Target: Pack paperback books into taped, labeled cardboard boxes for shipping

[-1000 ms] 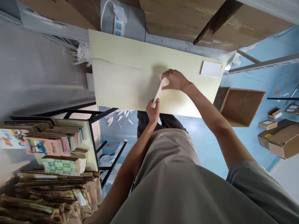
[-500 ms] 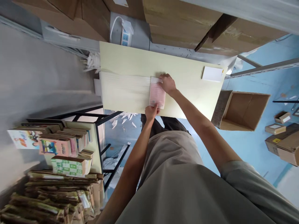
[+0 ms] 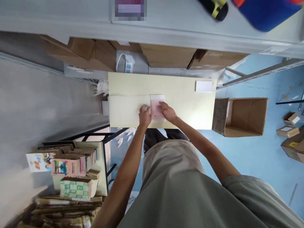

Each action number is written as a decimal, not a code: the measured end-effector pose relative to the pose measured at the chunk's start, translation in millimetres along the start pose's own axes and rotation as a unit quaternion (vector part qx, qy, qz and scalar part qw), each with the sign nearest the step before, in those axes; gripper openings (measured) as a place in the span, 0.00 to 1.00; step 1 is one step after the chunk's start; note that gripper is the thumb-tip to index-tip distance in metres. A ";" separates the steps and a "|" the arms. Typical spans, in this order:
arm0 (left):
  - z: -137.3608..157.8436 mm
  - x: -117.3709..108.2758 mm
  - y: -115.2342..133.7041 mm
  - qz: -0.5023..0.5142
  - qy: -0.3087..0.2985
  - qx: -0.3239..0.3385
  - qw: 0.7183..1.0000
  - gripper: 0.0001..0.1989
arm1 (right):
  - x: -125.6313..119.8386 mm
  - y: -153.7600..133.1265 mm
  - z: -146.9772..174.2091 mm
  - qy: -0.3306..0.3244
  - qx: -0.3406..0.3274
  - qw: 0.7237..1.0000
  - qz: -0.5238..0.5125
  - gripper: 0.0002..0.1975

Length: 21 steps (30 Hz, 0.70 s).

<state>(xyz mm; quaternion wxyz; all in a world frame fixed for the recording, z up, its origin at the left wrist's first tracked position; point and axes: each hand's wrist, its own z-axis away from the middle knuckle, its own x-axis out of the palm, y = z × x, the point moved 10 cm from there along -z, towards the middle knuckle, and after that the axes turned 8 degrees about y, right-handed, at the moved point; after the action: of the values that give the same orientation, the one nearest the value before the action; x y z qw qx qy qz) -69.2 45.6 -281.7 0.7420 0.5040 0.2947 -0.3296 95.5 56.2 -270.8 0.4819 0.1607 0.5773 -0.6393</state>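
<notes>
A small pink booklet (image 3: pixel 156 106) lies flat on the pale yellow table (image 3: pixel 185 101), at the right end of a large clear sheet (image 3: pixel 125 109) spread over the table's left half. My left hand (image 3: pixel 144 115) rests on the sheet, touching the booklet's left edge. My right hand (image 3: pixel 167 111) presses down on the booklet's right side, fingers spread over it. Neither hand grips anything.
A white card (image 3: pixel 204 86) lies at the table's far right. An open cardboard box (image 3: pixel 242 115) stands on the blue floor to the right. Stacked books (image 3: pixel 68 167) fill a side table at lower left. Brown cartons (image 3: pixel 166 55) and a power strip (image 3: pixel 128 65) sit beyond the table.
The booklet went from held on edge between both hands to lying flat on the table. Both hands now lie beside and on it. The camera view has tilted back.
</notes>
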 end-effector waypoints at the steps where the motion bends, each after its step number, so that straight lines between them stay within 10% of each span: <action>1: 0.3 -1.0 2.8 -0.027 -0.021 0.005 0.999 0.20 | -3.4 -0.9 5.1 0.003 -0.001 1.000 -0.005 0.28; 6: -11.4 -31.4 59.5 -0.059 0.002 0.046 0.997 0.28 | -74.5 -11.7 18.0 0.097 -0.017 0.995 -0.002 0.23; 16: -51.7 -192.2 349.2 0.166 0.221 0.356 0.893 0.20 | -399.9 -52.7 -33.5 0.441 -0.038 0.896 0.036 0.25; 21: -56.7 -230.5 387.1 0.163 0.256 0.396 0.867 0.17 | -433.4 -31.5 -103.0 0.374 0.027 0.924 0.072 0.23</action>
<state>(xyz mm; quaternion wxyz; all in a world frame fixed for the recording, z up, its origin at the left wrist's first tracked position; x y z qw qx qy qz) 88.8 249.6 91.9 0.4218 0.8629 0.2326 -0.1529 243.9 330.6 48.8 0.2710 0.4425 0.6847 -0.5118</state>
